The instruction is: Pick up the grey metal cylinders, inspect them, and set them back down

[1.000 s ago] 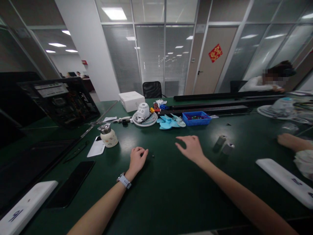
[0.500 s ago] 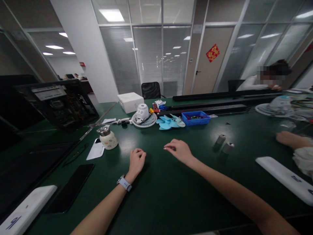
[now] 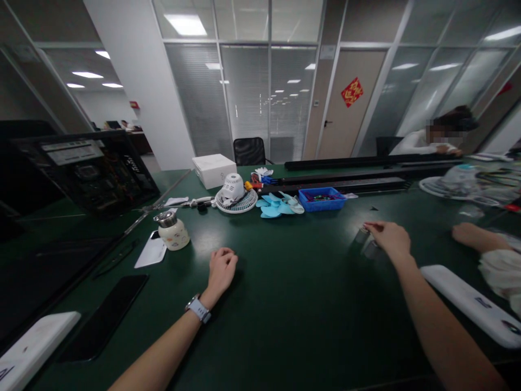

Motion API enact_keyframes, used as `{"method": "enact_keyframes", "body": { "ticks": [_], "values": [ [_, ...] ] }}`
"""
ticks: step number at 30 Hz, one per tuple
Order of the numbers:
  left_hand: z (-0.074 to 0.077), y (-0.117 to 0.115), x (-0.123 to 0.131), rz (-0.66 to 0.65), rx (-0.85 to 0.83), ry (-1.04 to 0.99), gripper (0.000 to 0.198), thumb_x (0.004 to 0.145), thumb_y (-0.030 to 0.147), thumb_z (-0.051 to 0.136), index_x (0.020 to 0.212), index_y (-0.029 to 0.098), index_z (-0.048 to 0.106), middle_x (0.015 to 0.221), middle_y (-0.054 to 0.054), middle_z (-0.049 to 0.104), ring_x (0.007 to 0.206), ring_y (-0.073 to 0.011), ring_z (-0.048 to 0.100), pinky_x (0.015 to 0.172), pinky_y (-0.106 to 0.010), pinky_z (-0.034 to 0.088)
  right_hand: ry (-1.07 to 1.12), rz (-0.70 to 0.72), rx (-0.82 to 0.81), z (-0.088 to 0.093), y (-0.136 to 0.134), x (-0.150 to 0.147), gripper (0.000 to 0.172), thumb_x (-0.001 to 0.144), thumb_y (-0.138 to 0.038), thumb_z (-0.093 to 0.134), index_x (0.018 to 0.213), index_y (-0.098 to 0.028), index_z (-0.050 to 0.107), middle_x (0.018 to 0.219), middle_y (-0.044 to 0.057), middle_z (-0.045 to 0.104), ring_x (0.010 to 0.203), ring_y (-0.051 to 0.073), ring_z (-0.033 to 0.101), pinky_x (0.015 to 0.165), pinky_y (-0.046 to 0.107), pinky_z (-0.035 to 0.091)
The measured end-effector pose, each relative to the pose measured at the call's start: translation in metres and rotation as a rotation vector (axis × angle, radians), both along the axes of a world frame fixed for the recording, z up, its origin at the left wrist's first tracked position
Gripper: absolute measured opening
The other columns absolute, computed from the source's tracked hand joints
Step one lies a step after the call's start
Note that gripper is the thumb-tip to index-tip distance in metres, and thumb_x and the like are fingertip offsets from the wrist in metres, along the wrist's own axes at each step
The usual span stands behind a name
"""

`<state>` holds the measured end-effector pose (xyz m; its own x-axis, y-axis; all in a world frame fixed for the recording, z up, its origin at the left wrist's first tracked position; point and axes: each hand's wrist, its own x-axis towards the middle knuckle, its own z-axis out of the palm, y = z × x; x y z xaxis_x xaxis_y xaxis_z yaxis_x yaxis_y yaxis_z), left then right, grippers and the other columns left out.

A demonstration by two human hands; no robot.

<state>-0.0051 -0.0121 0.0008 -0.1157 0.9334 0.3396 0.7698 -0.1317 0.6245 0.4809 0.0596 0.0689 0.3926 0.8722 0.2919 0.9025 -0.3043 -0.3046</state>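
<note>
My left hand, with a grey-strapped watch on its wrist, rests on the green table with loosely curled fingers; nothing shows in it. Over to the right, my right hand has thumb and fingers pinched together at the top of a small metal cylinder. Whatever lies between those fingertips is too small to make out. A second metal cylinder stands beside the first, just under my right hand.
Left are a cream bottle, a white card and a black phone. Behind lie a fan housing, blue fan blades and a blue tray. On the right are a white bar and another person's hand.
My right hand has moved right, from the middle of the table to the metal cylinders. My left hand has stayed nearly in place, and the view has shifted slightly.
</note>
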Motion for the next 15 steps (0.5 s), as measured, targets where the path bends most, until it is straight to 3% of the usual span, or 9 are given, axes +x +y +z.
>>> {"method": "enact_keyframes", "body": {
  "ticks": [8, 15],
  "values": [
    [-0.004, 0.002, -0.001, -0.015, 0.024, 0.032, 0.037, 0.088, 0.035, 0.042, 0.061, 0.019, 0.063, 0.096, -0.006, 0.063, 0.095, -0.0226, 0.05, 0.092, -0.041, 0.04, 0.048, -0.002, -0.034, -0.002, 0.004, 0.004, 0.036, 0.083, -0.045, 0.054, 0.101, -0.022, 0.075, 0.094, 0.015, 0.071, 0.078, 0.028, 0.065, 0.062, 0.036, 0.044],
    [-0.004, 0.002, -0.001, -0.012, 0.034, 0.061, 0.037, 0.089, 0.037, 0.043, 0.064, 0.02, 0.064, 0.094, -0.007, 0.063, 0.096, -0.0234, 0.05, 0.09, -0.041, 0.041, 0.093, 0.001, -0.145, 0.001, 0.006, 0.021, 0.053, 0.077, -0.061, 0.053, 0.103, -0.019, 0.073, 0.096, 0.022, 0.067, 0.083, 0.037, 0.064, 0.066, 0.048, 0.047]
  ]
}}
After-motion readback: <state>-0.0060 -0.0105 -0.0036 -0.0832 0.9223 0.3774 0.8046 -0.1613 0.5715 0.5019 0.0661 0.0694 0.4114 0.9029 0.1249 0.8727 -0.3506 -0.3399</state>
